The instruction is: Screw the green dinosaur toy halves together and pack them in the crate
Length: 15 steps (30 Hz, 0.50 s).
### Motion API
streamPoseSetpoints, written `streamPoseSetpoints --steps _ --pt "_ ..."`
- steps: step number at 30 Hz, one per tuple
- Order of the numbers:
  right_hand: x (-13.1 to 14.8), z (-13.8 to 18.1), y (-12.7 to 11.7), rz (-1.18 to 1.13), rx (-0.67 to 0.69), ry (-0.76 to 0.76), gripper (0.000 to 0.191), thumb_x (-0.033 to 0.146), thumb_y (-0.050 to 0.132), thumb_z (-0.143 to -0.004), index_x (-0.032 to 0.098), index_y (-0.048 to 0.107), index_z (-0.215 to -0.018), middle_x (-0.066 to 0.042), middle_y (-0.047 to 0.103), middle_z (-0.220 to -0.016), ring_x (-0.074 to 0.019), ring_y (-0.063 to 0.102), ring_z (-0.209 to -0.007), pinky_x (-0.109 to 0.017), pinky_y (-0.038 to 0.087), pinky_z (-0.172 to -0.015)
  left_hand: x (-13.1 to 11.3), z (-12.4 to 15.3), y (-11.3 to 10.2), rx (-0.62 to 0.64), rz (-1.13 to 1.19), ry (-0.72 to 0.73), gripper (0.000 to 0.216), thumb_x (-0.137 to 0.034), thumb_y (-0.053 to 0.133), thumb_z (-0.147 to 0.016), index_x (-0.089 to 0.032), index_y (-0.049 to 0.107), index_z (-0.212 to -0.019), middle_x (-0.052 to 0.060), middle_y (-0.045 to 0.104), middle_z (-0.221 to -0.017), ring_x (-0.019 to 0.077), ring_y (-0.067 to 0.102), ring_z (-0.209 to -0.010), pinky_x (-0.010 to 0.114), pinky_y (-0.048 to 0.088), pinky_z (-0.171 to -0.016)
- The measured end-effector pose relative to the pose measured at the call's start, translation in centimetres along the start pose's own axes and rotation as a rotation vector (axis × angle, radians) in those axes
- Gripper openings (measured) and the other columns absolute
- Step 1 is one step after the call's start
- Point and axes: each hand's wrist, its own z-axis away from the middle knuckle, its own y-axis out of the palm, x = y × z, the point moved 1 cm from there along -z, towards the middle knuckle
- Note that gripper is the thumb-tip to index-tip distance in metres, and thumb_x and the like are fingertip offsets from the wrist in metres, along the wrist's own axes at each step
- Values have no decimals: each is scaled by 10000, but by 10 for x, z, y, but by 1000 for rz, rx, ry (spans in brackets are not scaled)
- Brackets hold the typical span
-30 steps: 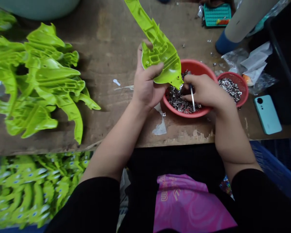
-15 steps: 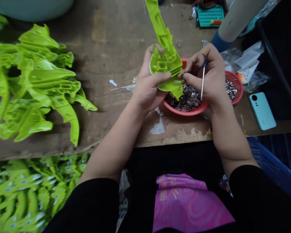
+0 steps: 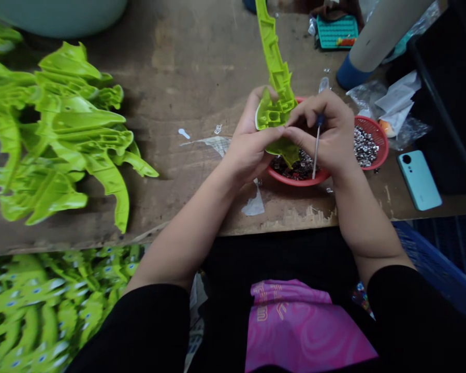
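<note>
My left hand (image 3: 252,142) is closed round the wide end of a long lime-green plastic part (image 3: 276,77), which points away from me over the table. My right hand (image 3: 328,134) is closed too. It keeps a thin metal screwdriver (image 3: 316,142) against the palm, shaft pointing down, while thumb and forefinger pinch at the green part; whether a small piece sits between them I cannot make out. Both hands hover above a red bowl (image 3: 295,178) of small shiny metal pieces.
A smaller red basket (image 3: 373,137) of metal pieces sits to the right, beside a light blue phone (image 3: 418,180). A heap of green plastic parts (image 3: 62,134) covers the table's left side, with more below the edge (image 3: 42,305). A teal tray (image 3: 337,30) and a white cylinder (image 3: 376,36) stand behind.
My right hand rose out of the red bowl and came up to the green part. My left hand turned the part more upright and brought it nearer to me.
</note>
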Motion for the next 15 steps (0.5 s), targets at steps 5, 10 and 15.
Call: streamPoseSetpoints --steps 5,10,15 --pt "6 -6 0 -164 -10 -28 686 812 871 -834 314 408 -923 -2 686 -983 -256 701 -992 -503 629 -1004 2 2 3 -36 -28 49 404 -413 592 -1047 -352 416 -1405 64 710 -1475 270 712 -1413 425 664 -1069" --pt "7 -9 1 -264 -26 13 826 997 785 -761 323 326 -900 -6 710 -961 -244 631 -936 -494 592 -934 2 4 6 -34 -23 65 414 -341 632 -984 -350 412 -1334 57 686 -1439 290 686 -1437 457 664 -1082" --pt "-3 -7 8 -291 -36 124 780 981 788 -774 329 409 -975 10 714 -960 -246 708 -993 -490 622 -903 8 6 8 -27 110 140 449 -312 654 -889 -344 391 -1251 32 653 -1199 263 741 -1237 482 652 -1076"
